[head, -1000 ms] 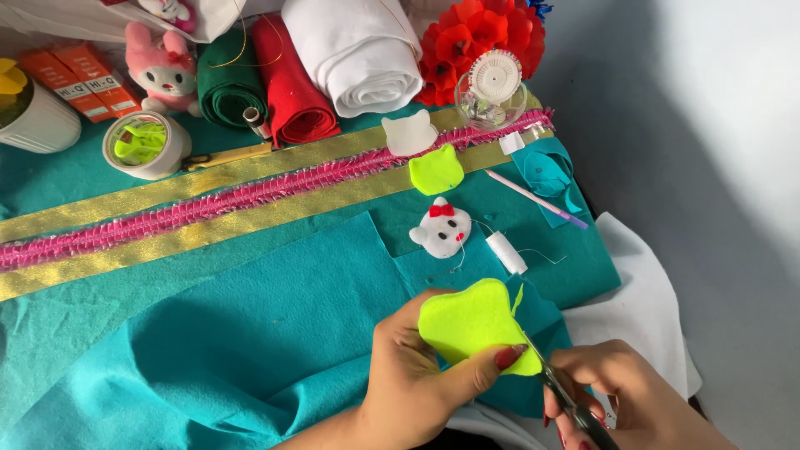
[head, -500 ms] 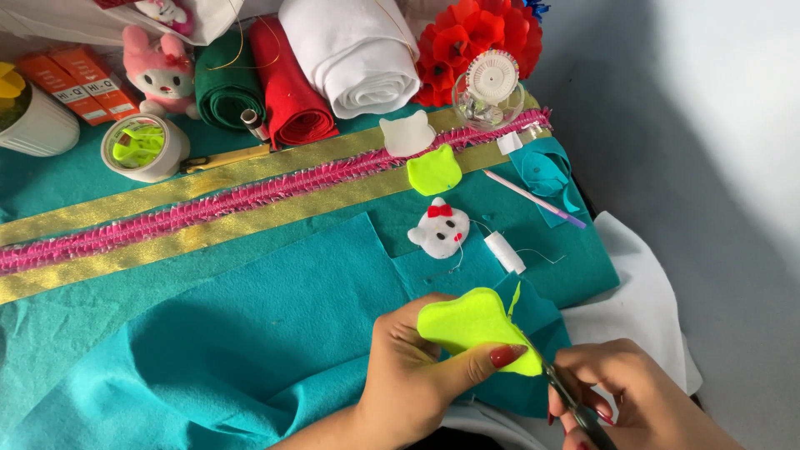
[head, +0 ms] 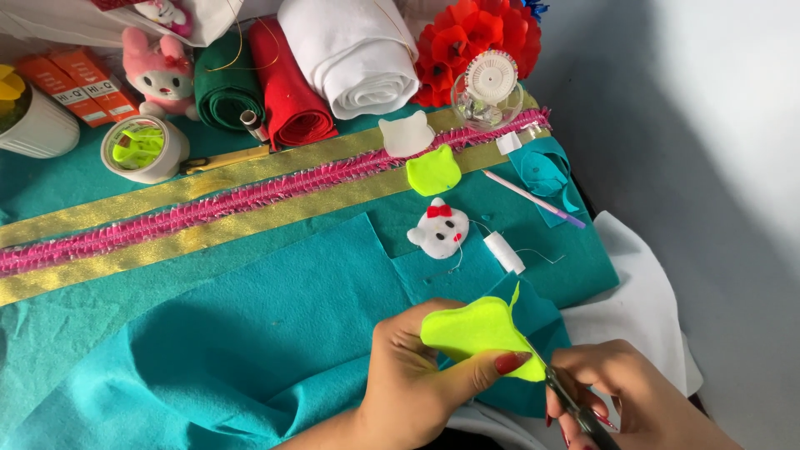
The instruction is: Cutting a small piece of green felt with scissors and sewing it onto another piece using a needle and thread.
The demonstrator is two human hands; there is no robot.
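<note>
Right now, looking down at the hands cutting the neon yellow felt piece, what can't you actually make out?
- Head view: the scissors are mostly hidden by the right hand and cut off by the bottom edge.
- The lower edge of the neon yellow felt piece is covered by the left hand thumb.
- The contents of the clear round pin box are too small to tell.

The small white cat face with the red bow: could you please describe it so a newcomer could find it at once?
On the teal felt, just below the gold and pink ribbon band, lies the white cat face, beside a white thread spool. Unlike the plain white and yellow-green cutouts above, it has a red bow and eyes.
</note>
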